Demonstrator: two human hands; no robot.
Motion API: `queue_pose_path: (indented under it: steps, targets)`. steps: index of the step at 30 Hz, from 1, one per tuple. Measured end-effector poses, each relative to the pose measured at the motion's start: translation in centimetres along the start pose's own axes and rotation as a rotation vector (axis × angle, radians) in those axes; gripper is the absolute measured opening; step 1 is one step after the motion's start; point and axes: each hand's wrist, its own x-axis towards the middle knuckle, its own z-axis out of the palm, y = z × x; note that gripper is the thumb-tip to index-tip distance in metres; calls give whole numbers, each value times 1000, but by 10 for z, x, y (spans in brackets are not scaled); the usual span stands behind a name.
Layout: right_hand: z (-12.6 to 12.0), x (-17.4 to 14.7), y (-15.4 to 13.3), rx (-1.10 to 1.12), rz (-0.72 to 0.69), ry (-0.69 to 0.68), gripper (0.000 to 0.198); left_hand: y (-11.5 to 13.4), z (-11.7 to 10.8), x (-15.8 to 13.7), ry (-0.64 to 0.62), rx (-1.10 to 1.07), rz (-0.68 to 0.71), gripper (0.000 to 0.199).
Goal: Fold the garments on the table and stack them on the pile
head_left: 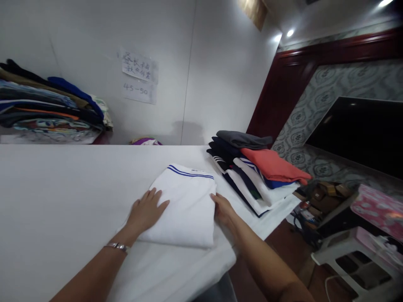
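A white folded garment with two blue stripes along its far edge lies on the white-covered table; its exact kind I cannot tell. My left hand, a metal band on its wrist, rests flat on the garment's left side with fingers spread. At the right edge, my right hand pinches the cloth, thumb on top and the other fingers partly hidden. Beneath and nearer to me, more loose white cloth hangs toward the table's front edge.
Folded clothes are piled at the table's right end, a coral one among them. Another clothes stack stands at the far left by the wall. Handwritten paper signs hang there. A white plastic stool is at lower right.
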Motion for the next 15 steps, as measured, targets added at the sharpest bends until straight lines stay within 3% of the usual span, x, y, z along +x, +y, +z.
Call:
queue_pose_path:
  steps: [3, 8, 12, 15]
  targets:
    - [4, 0, -2, 27, 97, -67, 42, -1, -1, 3, -8, -20, -9, 66]
    - [20, 10, -11, 94, 311, -67, 40, -6, -17, 8, 21, -145, -53, 65]
    - [31, 12, -16, 167, 351, -78, 32, -11, -47, -5, 183, -323, -131, 65]
    - [31, 12, -14, 165, 348, -54, 27, -14, -59, -29, 204, -480, -218, 66]
